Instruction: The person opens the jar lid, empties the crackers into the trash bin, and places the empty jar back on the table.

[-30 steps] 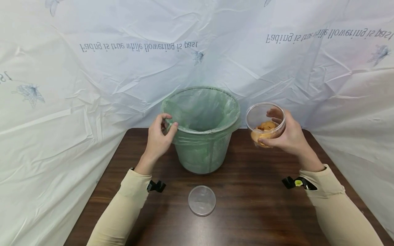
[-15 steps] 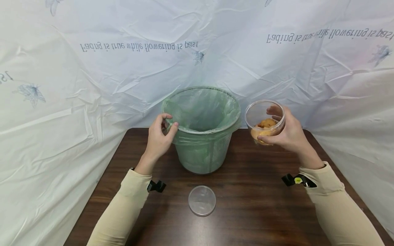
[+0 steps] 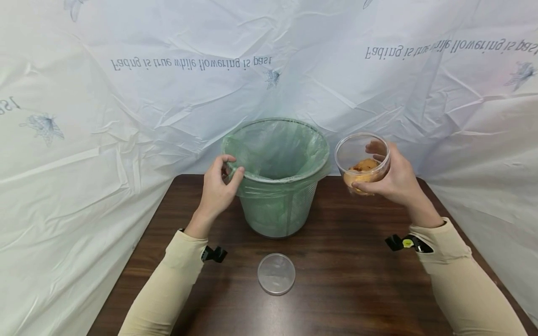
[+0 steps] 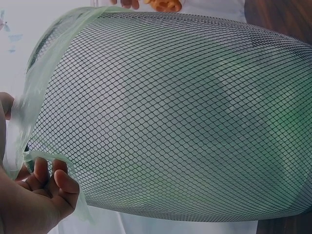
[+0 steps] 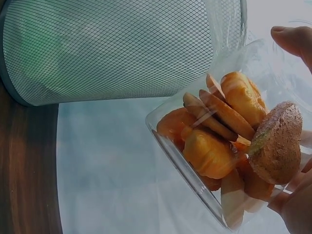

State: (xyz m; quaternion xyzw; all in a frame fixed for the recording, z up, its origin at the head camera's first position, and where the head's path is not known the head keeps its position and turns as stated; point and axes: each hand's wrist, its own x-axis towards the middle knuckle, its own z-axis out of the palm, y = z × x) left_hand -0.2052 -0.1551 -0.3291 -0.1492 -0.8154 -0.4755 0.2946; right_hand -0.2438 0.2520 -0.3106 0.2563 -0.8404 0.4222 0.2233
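White printed sheeting (image 3: 189, 93) behind, dark wood table (image 3: 344, 284) below. Mesh bin (image 3: 278, 217), green liner (image 3: 275, 187) folded over rim; my left hand (image 3: 219, 185) curled on liner edge. My right hand (image 3: 397, 179), well apart, wrapped round clear tub (image 3: 350, 155), raised just beside bin, tilted, baked pieces (image 5: 207, 152) inside. Tub: probably light, stiff, slick; best held round side wall, below rim. Pieces: likely dry, crumbly. Clear lid (image 3: 276, 274): flat on table, nearer me.

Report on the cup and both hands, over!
Left hand gripping green liner on bin. Right hand holding clear cup, brown pieces inside. Cup raised beside bin, nothing seen between. Clear disc on table.
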